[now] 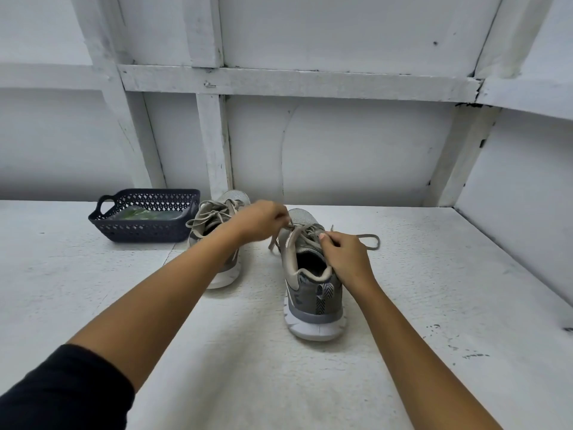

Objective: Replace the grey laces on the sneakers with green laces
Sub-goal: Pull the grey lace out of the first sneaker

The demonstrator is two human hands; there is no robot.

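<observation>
Two grey sneakers stand on the white table, heels toward me. Over the right sneaker point(313, 293) my left hand point(263, 220) pinches its grey lace point(370, 240) near the top eyelets. My right hand point(344, 252) grips the lace and the shoe's collar on the right side; a loop of lace trails onto the table to the right. The left sneaker point(217, 225) sits behind my left forearm with its grey laces tied loosely. Green laces point(139, 215) lie in a clear packet inside the dark basket point(142, 234).
The dark perforated basket with a handle stands at the back left, next to the left sneaker. A white wooden wall with beams point(279, 82) rises right behind the shoes, and a side wall point(511, 197) closes the right.
</observation>
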